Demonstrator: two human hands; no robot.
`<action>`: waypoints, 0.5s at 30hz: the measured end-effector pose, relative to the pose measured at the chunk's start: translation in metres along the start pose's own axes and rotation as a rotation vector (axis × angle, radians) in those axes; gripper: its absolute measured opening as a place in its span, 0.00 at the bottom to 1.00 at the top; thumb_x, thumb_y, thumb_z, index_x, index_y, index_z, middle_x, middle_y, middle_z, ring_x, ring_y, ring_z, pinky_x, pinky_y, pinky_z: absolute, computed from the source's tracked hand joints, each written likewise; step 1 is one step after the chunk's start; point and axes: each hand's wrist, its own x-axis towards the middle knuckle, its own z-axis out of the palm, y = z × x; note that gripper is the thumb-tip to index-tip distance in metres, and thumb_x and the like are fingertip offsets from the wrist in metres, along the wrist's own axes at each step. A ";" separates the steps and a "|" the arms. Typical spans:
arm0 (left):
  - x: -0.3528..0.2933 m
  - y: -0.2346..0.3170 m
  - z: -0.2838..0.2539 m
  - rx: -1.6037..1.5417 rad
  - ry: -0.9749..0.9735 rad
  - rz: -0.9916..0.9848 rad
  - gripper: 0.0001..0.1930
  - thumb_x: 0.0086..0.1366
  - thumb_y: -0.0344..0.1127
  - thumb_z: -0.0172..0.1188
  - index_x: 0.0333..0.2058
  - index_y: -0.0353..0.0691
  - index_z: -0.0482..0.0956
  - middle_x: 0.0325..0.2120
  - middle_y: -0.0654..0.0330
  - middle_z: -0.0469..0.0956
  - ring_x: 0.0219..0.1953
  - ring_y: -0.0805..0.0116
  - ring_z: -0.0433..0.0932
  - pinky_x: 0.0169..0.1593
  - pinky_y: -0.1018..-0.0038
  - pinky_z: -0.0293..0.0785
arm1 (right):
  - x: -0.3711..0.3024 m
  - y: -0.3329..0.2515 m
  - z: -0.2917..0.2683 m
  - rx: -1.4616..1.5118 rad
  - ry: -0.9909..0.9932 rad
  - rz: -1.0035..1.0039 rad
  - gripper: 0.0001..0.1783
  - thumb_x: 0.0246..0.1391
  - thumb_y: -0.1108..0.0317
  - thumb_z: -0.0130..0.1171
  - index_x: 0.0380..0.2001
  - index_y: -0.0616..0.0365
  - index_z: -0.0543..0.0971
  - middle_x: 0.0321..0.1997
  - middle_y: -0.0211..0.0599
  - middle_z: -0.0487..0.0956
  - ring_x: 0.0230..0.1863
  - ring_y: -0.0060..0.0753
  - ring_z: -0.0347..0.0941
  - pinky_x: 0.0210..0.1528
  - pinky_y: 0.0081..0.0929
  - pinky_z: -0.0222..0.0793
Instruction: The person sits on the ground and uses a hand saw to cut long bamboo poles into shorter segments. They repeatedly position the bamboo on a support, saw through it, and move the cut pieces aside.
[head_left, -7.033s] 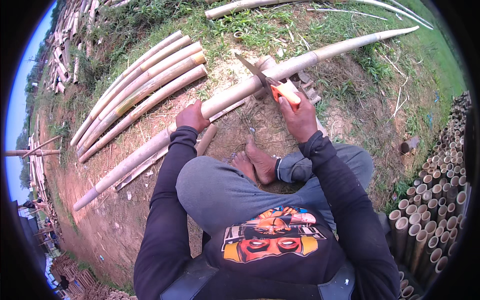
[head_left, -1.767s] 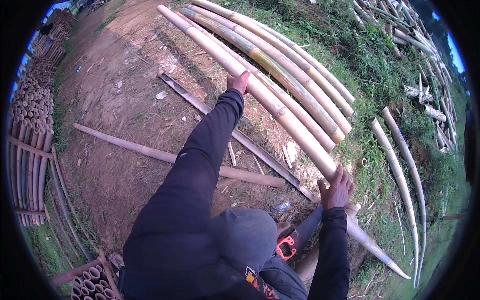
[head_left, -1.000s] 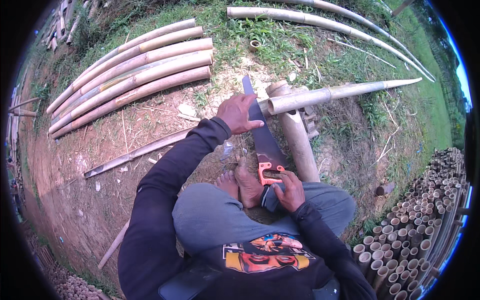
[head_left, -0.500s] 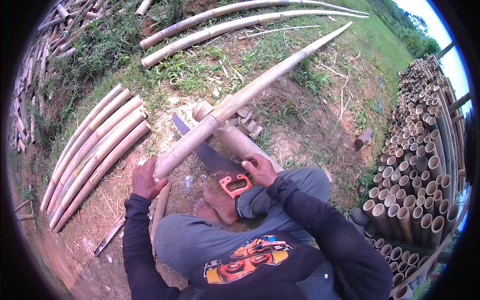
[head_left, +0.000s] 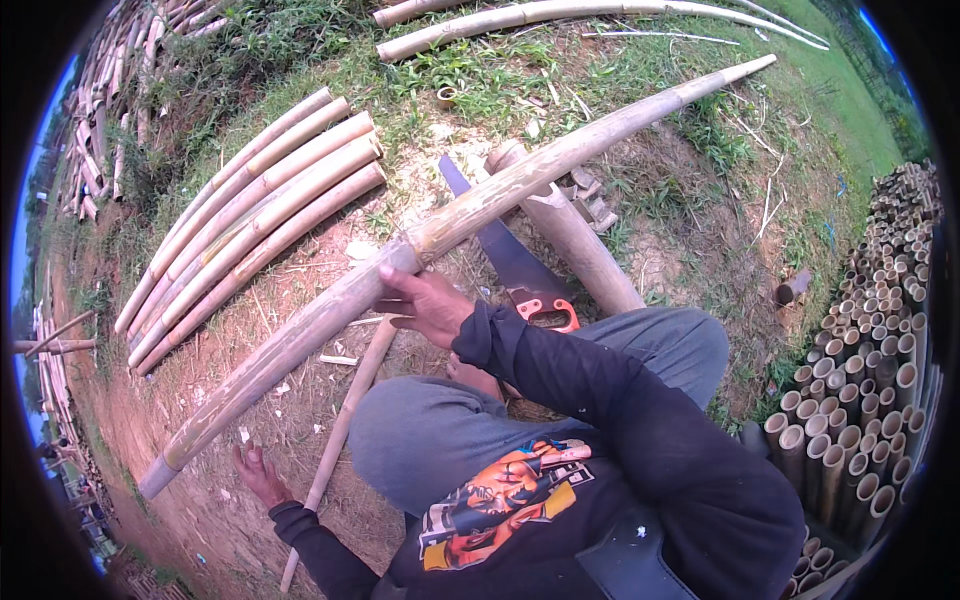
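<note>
A long bamboo pole [head_left: 300,335] slants from the lower left to the upper right, resting across a thick bamboo log [head_left: 590,250]. My right hand [head_left: 430,308] holds the pole near its middle, thumb on the side and fingers at the underside. Below the pole's near left end, my left hand [head_left: 262,478] is open with its fingers apart, not touching the pole. A handsaw [head_left: 520,262] with an orange handle lies under the pole beside the log, its blade partly covered. A thinner bamboo stick [head_left: 350,410] lies on the ground by my left knee.
Several cut bamboo lengths [head_left: 260,220] lie side by side at the left. More long poles [head_left: 520,15] lie at the far side. Upright bamboo tubes [head_left: 850,430] are packed together at the right. Small wood blocks [head_left: 592,200] sit by the log, and a short stump [head_left: 793,288] farther right.
The pole has slid down to the left, its near end now well past my left knee. My left hand has let go of it; my right hand has moved left and taken hold.
</note>
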 end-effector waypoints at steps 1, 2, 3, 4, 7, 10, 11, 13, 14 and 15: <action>-0.006 -0.017 0.054 -0.319 -0.261 -0.014 0.55 0.63 0.71 0.69 0.78 0.48 0.54 0.76 0.48 0.61 0.74 0.46 0.64 0.74 0.33 0.52 | 0.002 0.023 0.018 -0.442 -0.211 -0.019 0.32 0.72 0.40 0.58 0.63 0.56 0.78 0.61 0.43 0.79 0.66 0.42 0.74 0.70 0.51 0.64; -0.002 -0.024 0.100 -0.625 -0.450 0.000 0.54 0.62 0.73 0.69 0.75 0.46 0.58 0.71 0.47 0.67 0.73 0.46 0.66 0.74 0.35 0.55 | 0.005 0.039 0.029 -0.892 -0.480 -0.066 0.35 0.72 0.38 0.57 0.61 0.60 0.80 0.59 0.46 0.81 0.65 0.43 0.75 0.70 0.48 0.65; 0.024 -0.018 0.139 -0.890 -0.256 -0.068 0.51 0.63 0.71 0.68 0.74 0.46 0.60 0.69 0.47 0.69 0.72 0.45 0.67 0.73 0.34 0.57 | 0.008 0.046 0.029 -0.828 -0.422 -0.004 0.36 0.72 0.37 0.56 0.60 0.62 0.81 0.58 0.49 0.82 0.63 0.44 0.76 0.68 0.45 0.67; 0.039 -0.014 0.162 -1.206 -0.193 -0.074 0.48 0.65 0.70 0.66 0.72 0.45 0.62 0.67 0.46 0.72 0.71 0.44 0.69 0.73 0.34 0.58 | 0.007 0.047 0.020 -0.768 -0.392 0.045 0.37 0.71 0.37 0.56 0.59 0.64 0.82 0.58 0.52 0.83 0.62 0.46 0.78 0.66 0.41 0.70; 0.092 0.009 0.137 -1.121 0.234 -0.184 0.30 0.73 0.56 0.61 0.65 0.42 0.70 0.61 0.48 0.77 0.65 0.45 0.75 0.69 0.36 0.67 | -0.009 0.022 -0.048 -1.064 -0.275 -0.203 0.37 0.71 0.39 0.56 0.57 0.66 0.83 0.57 0.56 0.85 0.60 0.51 0.81 0.65 0.41 0.73; 0.137 0.011 0.082 -1.055 0.206 -0.215 0.29 0.73 0.56 0.62 0.63 0.43 0.72 0.59 0.48 0.79 0.63 0.46 0.77 0.66 0.38 0.72 | -0.059 -0.001 -0.144 -1.273 0.117 -0.031 0.33 0.66 0.46 0.64 0.59 0.66 0.82 0.57 0.59 0.85 0.63 0.50 0.81 0.66 0.41 0.75; 0.147 0.006 0.073 -0.995 0.198 -0.181 0.29 0.73 0.56 0.62 0.63 0.44 0.73 0.59 0.49 0.79 0.63 0.46 0.78 0.65 0.38 0.72 | -0.078 0.001 -0.168 -1.206 0.220 -0.019 0.32 0.66 0.47 0.65 0.59 0.66 0.82 0.56 0.59 0.85 0.62 0.50 0.82 0.65 0.41 0.75; 0.163 -0.008 0.068 -0.905 0.276 -0.233 0.30 0.72 0.57 0.62 0.63 0.45 0.72 0.59 0.51 0.79 0.64 0.47 0.77 0.66 0.39 0.71 | -0.113 0.010 -0.203 -1.163 0.385 0.034 0.31 0.65 0.49 0.66 0.58 0.66 0.82 0.55 0.58 0.86 0.59 0.51 0.83 0.63 0.40 0.76; 0.170 -0.016 0.072 -0.867 0.291 -0.276 0.31 0.71 0.59 0.63 0.64 0.46 0.72 0.60 0.51 0.78 0.65 0.47 0.75 0.67 0.39 0.70 | -0.127 0.015 -0.213 -1.164 0.426 0.067 0.31 0.65 0.49 0.66 0.58 0.66 0.82 0.55 0.58 0.86 0.59 0.52 0.84 0.63 0.40 0.76; 0.173 -0.024 0.077 -0.808 0.291 -0.295 0.32 0.71 0.61 0.63 0.64 0.47 0.72 0.61 0.52 0.77 0.67 0.48 0.74 0.68 0.39 0.69 | -0.136 0.019 -0.219 -1.166 0.487 0.189 0.31 0.65 0.49 0.66 0.57 0.66 0.82 0.54 0.58 0.86 0.58 0.52 0.84 0.62 0.40 0.77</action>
